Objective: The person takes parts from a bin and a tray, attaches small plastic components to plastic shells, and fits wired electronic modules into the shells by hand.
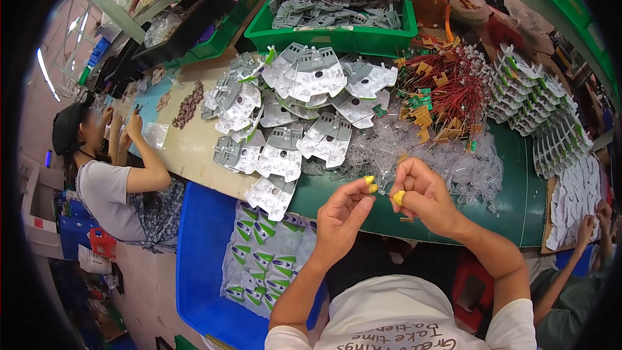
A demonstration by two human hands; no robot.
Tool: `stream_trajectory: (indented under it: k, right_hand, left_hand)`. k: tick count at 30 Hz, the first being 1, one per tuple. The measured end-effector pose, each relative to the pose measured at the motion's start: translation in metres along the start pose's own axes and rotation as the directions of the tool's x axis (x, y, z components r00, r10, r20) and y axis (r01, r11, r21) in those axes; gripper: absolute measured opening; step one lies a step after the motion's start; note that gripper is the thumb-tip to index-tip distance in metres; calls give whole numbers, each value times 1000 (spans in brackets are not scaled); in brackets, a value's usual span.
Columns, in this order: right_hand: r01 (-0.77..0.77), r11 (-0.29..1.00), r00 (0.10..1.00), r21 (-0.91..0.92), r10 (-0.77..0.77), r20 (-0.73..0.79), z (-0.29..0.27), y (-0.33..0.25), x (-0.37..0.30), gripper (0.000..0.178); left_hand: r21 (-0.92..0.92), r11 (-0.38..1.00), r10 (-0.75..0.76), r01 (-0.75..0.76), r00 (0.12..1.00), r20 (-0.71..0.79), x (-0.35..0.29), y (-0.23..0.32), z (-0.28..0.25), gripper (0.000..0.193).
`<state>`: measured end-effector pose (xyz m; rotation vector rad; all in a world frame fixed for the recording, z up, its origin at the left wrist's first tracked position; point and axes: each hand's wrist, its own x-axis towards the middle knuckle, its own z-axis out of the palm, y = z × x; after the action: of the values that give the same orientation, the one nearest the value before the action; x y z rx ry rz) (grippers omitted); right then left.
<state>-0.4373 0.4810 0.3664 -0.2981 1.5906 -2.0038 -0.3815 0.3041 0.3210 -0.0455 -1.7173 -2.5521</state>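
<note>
My left hand [343,217] is over the front edge of the green worktop, yellow wraps on its fingertips. Its thumb and fingers are apart, and I make out nothing between them. Close beside it, my right hand [424,198] is closed in a pinch, with a yellow wrap on one digit. Something tiny and pale may be at its fingertips, too small to name. Just beyond both hands spreads a heap of clear plastic parts [463,165]. Red wires with small tan and green circuit boards [447,84] lie behind it.
White-and-grey plastic shells [304,74] are piled left of centre. Behind them stands a green bin [330,39] of grey parts. A blue tub [201,272] holds green-and-white pieces. Stacked shells [541,110] rise at right. Co-workers sit at left [120,175] and right [570,285].
</note>
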Motion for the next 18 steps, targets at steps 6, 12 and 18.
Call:
stream_trajectory:
  k: [6,12,18]
  right_hand:
    - [67,969,997,-238,-73,-19,4,9,-6,19]
    - [360,629,897,-689,-436,71,7,15,-5,12]
    - [334,571,912,-750,-396,104,12,16,-9,13]
  left_hand:
    - [162,980,110,-112,994,21,2,-5,-1,17]
    - [90,992,89,-83,994,-67,-5,-10,0,16]
    - [11,1000,-8,9,998,-55,-9,-33,-4,20]
